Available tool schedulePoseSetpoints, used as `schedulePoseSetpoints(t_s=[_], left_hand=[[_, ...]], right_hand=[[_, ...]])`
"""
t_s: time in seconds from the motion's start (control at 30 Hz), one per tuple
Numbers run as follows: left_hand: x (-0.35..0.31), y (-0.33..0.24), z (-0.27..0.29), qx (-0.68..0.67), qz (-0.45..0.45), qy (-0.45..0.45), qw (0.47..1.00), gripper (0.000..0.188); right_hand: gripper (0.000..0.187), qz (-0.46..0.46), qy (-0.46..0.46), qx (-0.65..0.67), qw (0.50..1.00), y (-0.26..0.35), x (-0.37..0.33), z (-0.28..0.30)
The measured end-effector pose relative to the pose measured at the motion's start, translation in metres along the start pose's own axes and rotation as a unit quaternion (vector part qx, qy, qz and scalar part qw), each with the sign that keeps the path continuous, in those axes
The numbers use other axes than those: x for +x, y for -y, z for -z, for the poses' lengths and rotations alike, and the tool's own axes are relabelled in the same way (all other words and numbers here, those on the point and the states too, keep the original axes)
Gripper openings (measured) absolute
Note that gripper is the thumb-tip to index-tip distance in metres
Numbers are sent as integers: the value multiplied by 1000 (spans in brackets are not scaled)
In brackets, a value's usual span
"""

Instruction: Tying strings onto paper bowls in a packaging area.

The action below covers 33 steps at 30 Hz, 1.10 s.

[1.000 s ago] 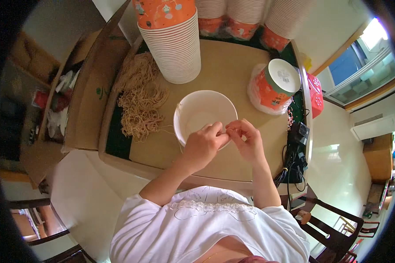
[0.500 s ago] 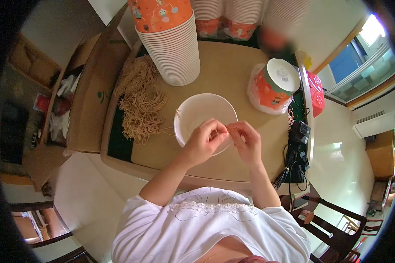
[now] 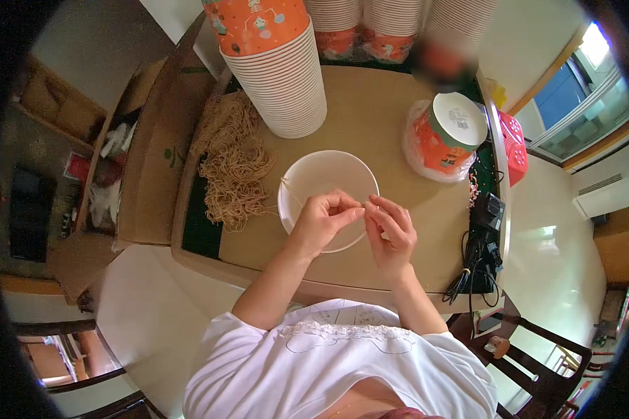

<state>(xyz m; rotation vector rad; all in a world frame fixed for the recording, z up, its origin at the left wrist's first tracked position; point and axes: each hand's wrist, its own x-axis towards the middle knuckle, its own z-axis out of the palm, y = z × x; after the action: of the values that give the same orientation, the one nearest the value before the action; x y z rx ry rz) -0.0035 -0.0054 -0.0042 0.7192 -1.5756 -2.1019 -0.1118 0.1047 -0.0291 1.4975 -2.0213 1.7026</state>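
Note:
A white-lined paper bucket [image 3: 328, 171] stands in front of me, its mouth facing up. A knot of beige twine [image 3: 285, 182] sits at its left rim, and a thin strand runs inside toward my left hand. Over the bucket's near right side, my left hand [image 3: 323, 218] is closed in a pinch, thumb against forefinger. My right hand [image 3: 391, 230] pinches close beside it at the right rim, the fingertips nearly meeting. What lies between the right fingertips is too small to make out. Left of the bucket is a tangled heap of twine [image 3: 236, 167], a strand reaching toward the bucket.
A tall stack of orange-printed buckets [image 3: 286, 91] rises behind the bucket. More stacks [image 3: 391, 21] line the back. An upturned bucket [image 3: 458, 122] in plastic stands right, near black cables [image 3: 468, 265] and a red basket [image 3: 514, 150]. A cardboard box [image 3: 164, 153] borders the table's left.
My right fingers have shifted and now stand more upright, slightly apart from the left fingertips. The whole view has slid a little to the right.

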Motion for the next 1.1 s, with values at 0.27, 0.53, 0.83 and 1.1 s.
schedulePoseSetpoints(t_s=[0.27, 0.53, 0.83, 1.1], left_hand=[[-9, -6, -1, 209, -94, -51, 972, 5], [-12, -11, -11, 231, -106, -58, 965, 9], [-13, -8, -4, 228, -55, -56, 971, 18], [-14, -10, -4, 223, -33, -58, 973, 18]], right_hand=[[21, -148, 24, 161, 976, 10, 2, 6], [9, -231, 47, 274, 932, -10, -3, 0], [10, -237, 54, 269, 932, -5, 0, 0], [11, -184, 51, 219, 957, -1, 2, 0]])
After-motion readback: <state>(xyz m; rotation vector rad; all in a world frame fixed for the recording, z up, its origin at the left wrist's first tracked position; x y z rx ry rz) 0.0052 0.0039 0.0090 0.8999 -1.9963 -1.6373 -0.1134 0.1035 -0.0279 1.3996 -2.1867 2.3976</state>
